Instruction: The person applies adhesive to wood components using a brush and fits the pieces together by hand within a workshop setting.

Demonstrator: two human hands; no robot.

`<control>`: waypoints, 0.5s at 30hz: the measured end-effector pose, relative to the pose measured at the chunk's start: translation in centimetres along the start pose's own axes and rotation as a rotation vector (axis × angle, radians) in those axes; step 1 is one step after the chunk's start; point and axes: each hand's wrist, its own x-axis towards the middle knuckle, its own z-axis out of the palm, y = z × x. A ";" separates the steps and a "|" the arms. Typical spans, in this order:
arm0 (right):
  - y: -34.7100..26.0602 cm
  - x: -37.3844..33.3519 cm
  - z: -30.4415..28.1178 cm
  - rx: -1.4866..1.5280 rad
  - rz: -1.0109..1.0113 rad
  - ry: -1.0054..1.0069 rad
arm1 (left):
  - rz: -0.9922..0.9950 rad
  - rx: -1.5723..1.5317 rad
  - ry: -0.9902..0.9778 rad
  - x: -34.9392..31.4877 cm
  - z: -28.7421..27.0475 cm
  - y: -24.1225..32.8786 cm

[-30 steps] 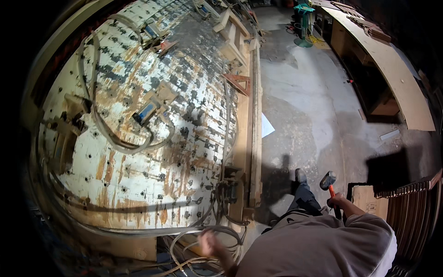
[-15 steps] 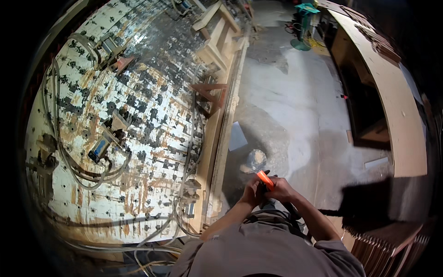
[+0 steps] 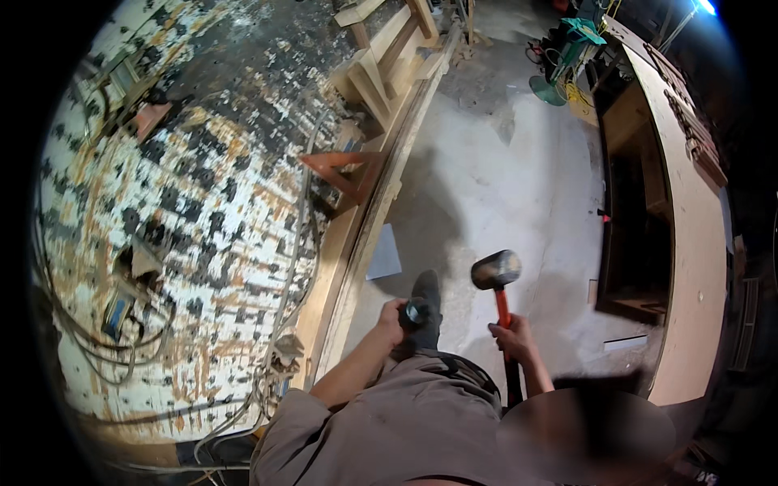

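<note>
My right hand point(image 3: 515, 335) grips a mallet point(image 3: 496, 271) by its orange-and-black handle. The mallet's blunt dark head, pale and scuffed on one face, points away from me above the floor. Off to the left, my left hand point(image 3: 392, 322) is closed around a dark cylindrical thing point(image 3: 416, 311) with a shiny round end; its kind is unclear. That thing is over my dark shoe point(image 3: 426, 285), apart from the mallet.
A large perforated, stained worktable point(image 3: 219, 267) fills the left, with hoses and clamps. At its edge are a wooden beam point(image 3: 381, 190), a reddish triangular bracket point(image 3: 336, 168) and a timber frame point(image 3: 374, 77). A pale sheet point(image 3: 384, 253) lies on the floor. To the right stands a wooden bench point(image 3: 695, 259).
My hands have moved apart from being together at the orange handle. The mallet is now in my right hand, farther right, and the dark cylinder shows in my left. The view has shifted.
</note>
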 end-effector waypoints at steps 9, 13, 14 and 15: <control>-15.4 8.7 -7.6 0.434 -0.101 0.209 | 0.096 0.037 0.014 7.9 11.8 17.2; -13.5 12.9 -9.7 0.382 0.185 0.277 | 0.273 0.374 0.075 11.4 16.6 21.3; -12.0 14.9 -10.5 0.434 0.212 0.156 | 0.288 0.387 0.093 12.3 16.9 22.4; -11.2 17.0 -10.6 0.450 0.232 0.169 | 0.285 0.380 0.129 11.6 19.3 23.2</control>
